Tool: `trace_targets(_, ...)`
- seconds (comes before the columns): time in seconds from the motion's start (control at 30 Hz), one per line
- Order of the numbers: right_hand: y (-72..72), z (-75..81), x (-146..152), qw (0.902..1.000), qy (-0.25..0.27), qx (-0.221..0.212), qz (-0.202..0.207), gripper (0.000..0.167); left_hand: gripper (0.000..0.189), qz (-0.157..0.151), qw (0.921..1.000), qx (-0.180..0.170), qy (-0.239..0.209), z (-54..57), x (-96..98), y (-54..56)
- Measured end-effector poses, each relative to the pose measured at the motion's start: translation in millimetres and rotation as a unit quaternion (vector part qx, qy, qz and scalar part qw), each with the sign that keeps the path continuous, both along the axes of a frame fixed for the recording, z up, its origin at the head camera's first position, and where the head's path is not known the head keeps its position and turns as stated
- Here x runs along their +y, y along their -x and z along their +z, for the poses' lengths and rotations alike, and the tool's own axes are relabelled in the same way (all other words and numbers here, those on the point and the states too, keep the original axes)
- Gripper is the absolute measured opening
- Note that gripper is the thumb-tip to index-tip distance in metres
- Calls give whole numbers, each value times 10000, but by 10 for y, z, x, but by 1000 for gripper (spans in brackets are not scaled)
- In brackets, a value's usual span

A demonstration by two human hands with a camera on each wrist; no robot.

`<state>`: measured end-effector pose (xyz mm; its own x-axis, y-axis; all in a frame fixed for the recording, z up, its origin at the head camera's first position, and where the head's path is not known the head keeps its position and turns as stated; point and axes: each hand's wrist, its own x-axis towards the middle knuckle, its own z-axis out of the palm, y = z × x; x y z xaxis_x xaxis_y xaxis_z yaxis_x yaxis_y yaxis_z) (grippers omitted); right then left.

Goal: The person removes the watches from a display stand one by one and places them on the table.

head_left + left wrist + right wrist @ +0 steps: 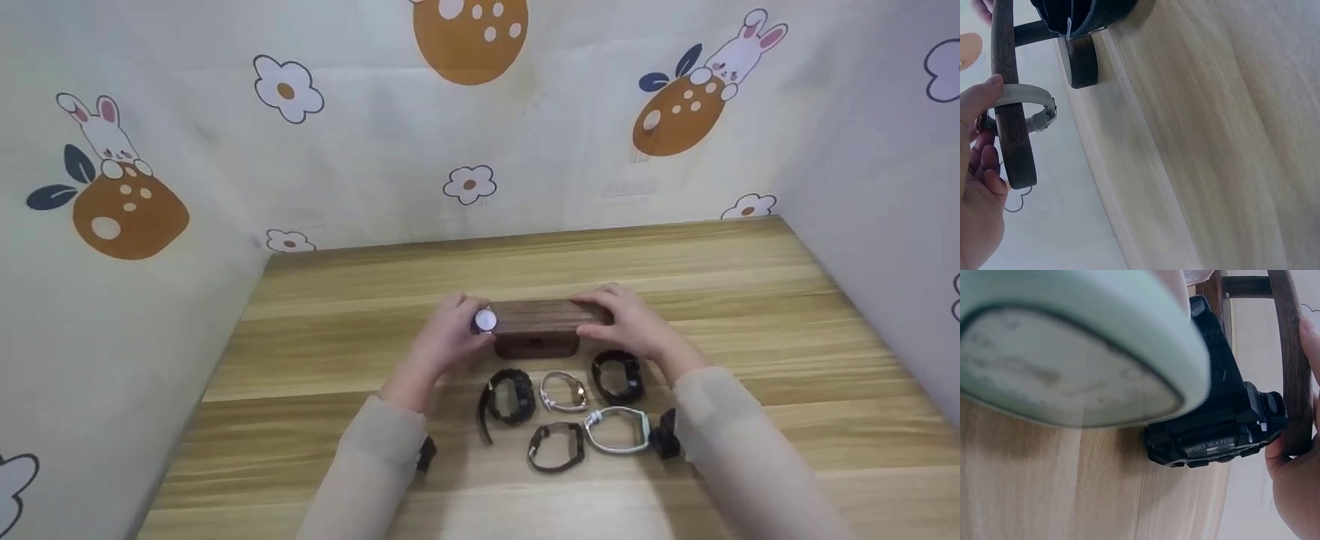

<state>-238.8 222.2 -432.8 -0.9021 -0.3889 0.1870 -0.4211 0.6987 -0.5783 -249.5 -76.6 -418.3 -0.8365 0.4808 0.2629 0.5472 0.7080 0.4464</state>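
A dark wooden watch stand (536,316) with a horizontal bar and a base stands on the table. My left hand (446,337) is at the bar's left end, where a round white-faced watch (486,321) loops around the wood. In the left wrist view its pale strap (1027,93) encircles the bar (1015,140), and my thumb and fingers pinch the watch against it. My right hand (630,322) grips the bar's right end, thumb in front and fingers behind. In the right wrist view that hand (1297,489) wraps the bar's end (1292,360).
In front of the stand lie several watches: a black sport watch (523,397), a slim white-strapped one (564,409), another black sport watch (636,386), a dark-strapped one (556,469) and a mint-green one (616,451). Patterned cloth walls (375,150) enclose the table's back and sides.
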Motion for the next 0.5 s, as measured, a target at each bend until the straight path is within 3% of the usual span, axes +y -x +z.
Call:
trace_targets(0.37,-8,-9,-15,10000,2,45,-9,53,39,-150,9981,527,-298,-18,-100,-5)
trace_targets(0.5,1,6,-13,10000,-23,9,-35,53,41,-49,9992,321,-253,-21,-127,8)
